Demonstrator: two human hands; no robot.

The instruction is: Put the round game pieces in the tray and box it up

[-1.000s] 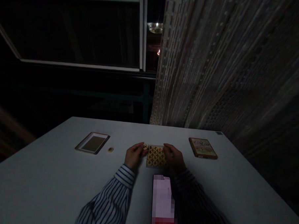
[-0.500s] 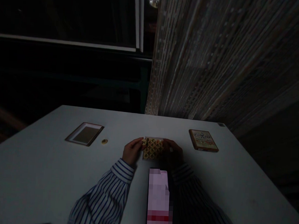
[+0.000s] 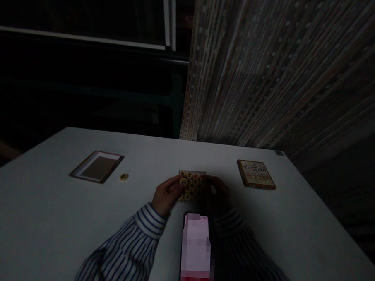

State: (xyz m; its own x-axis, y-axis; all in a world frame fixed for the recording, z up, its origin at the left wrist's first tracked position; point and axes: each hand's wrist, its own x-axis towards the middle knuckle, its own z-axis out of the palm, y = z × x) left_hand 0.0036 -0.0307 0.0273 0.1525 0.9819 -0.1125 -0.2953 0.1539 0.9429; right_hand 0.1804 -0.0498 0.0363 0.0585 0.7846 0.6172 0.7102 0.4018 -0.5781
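Between my hands on the white table [image 3: 162,156] sits a small shallow box [image 3: 201,173] filled with rows of round Chinese chess pieces [image 3: 190,190]. My left hand [image 3: 164,196] is at the left side of the box, thumb and forefinger pinching one Chinese chess piece [image 3: 183,181] just above the others. In dark shadow, my right hand [image 3: 219,195] grips the right edge of the box, its lower fingers hard to make out. Another Chinese chess piece [image 3: 123,177] lies alone on the table to the left.
An open, framed lid or tray [image 3: 103,180] lies at the far left of the table. At the right is a flat box with a printed cover [image 3: 256,174]. A lit phone [image 3: 197,248] lies between my forearms. Behind the table hangs a beaded string curtain [image 3: 227,76].
The pinched Chinese chess piece has shifted slightly right, further over the box, with my left hand. My right hand stays by the box's right edge. The view has tilted slightly.
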